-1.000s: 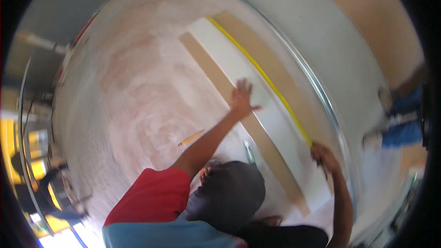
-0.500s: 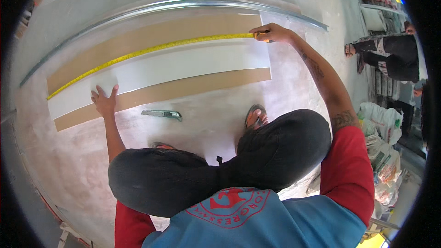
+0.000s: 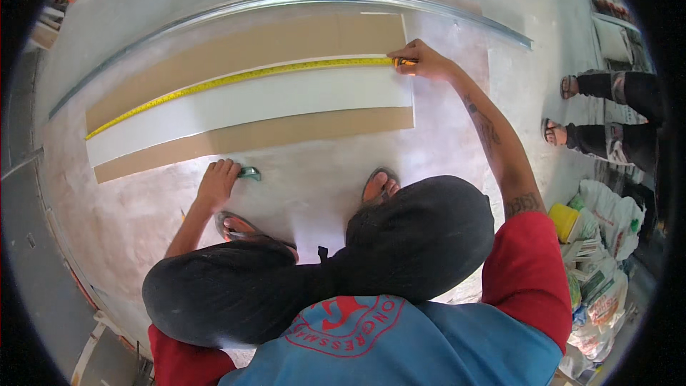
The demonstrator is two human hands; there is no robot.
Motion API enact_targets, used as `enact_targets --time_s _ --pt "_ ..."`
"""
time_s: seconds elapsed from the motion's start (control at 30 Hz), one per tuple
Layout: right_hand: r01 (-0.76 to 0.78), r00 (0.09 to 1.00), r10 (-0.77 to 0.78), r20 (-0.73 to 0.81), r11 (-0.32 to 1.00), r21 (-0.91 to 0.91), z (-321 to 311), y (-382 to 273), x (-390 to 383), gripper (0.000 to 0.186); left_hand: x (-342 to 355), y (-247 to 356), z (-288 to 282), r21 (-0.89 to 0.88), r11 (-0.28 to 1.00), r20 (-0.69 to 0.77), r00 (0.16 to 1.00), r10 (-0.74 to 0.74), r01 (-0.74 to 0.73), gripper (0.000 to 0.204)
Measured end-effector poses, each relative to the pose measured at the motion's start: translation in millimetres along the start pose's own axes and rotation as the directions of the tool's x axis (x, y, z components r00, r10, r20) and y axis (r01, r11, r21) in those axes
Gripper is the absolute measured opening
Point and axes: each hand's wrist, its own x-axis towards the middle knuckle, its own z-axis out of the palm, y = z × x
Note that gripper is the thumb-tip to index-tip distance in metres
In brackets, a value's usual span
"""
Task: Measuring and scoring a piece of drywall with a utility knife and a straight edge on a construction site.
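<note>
A yellow tape measure (image 3: 246, 74) is drawn out lengthwise over a long white strip of board (image 3: 286, 93). Its far left end lies at the strip's left edge. My right hand (image 3: 427, 61) is closed round the tape's orange and black case at the strip's right end. Brown board (image 3: 307, 34) shows along the far side of the white strip, and another brown band (image 3: 307, 127) along its near side. In front of the boards, my left hand (image 3: 218, 184) has its fingers curled over a green utility knife (image 3: 250, 173) on the floor; most of the knife is hidden beneath them.
A long metal channel (image 3: 300, 0) lies beyond the boards. To the right stands another person in dark trousers (image 3: 607, 136). Plastic bags (image 3: 607, 221) and a yellow container (image 3: 564, 223) are heaped at the right. My sandalled feet (image 3: 379, 184) are just nearer than the boards.
My left hand has left the white strip, come back toward me and closed over the utility knife. My right hand stays at the tape's case. The view has shifted slightly.
</note>
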Motion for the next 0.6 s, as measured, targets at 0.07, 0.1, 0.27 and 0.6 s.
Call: enact_targets --time_s 0.07,0.1,0.27,0.6 --pt "-0.038 0.999 0.039 -0.036 0.998 0.046 5 10 -8 0.045 -6 1 -7 -0.068 0.998 0.006 1.000 -0.019 0.020 0.029" --pt "-0.052 0.998 0.053 -0.043 0.998 0.028 4 19 -13 0.045 -7 -1 -12 -0.059 0.997 0.005 0.999 0.049 -0.048 0.024" --pt "-0.048 0.995 0.045 -0.086 0.998 -0.030 -20 51 -25 0.045 20 22 -79 -0.052 0.974 0.209 0.952 0.225 -0.219 0.018" --pt "-0.115 0.992 0.116 -0.041 0.993 0.035 -23 53 -21 0.040 177 152 -42 -0.181 0.805 0.057 0.811 0.582 -0.565 0.038"
